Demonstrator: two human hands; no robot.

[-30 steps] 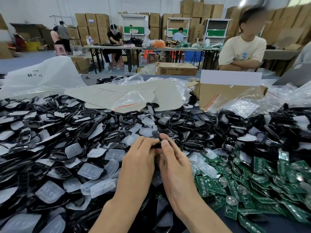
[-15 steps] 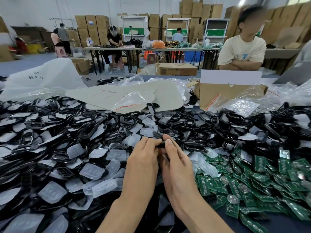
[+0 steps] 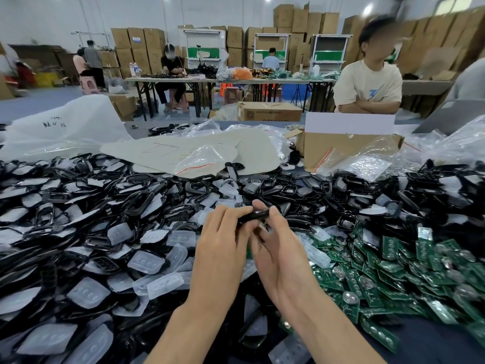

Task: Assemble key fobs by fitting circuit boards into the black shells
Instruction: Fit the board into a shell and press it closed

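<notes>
over the last second the person's hands have eased slightly apart, so the black shell (image 3: 253, 216), mostly hidden between the fingertips before, now shows edge-on, held up above the worktop (image 3: 433, 345). the left hand (image 3: 223, 248) pinches its 9 o'clock end and the right hand (image 3: 280, 253) grips the 3 o'clock end, thumb on top; both hands are clamped on it. whether a board already sits inside cannot be told from this angle, but the two-handed squeeze suggests the fit is being pressed home or checked. the heap of green circuit boards (image 3: 393, 261) lies at 4 o'clock of the hands, the clear button pads (image 3: 147, 261) at 8 o'clock, and the loose shells (image 3: 301, 195) at 12.
</notes>
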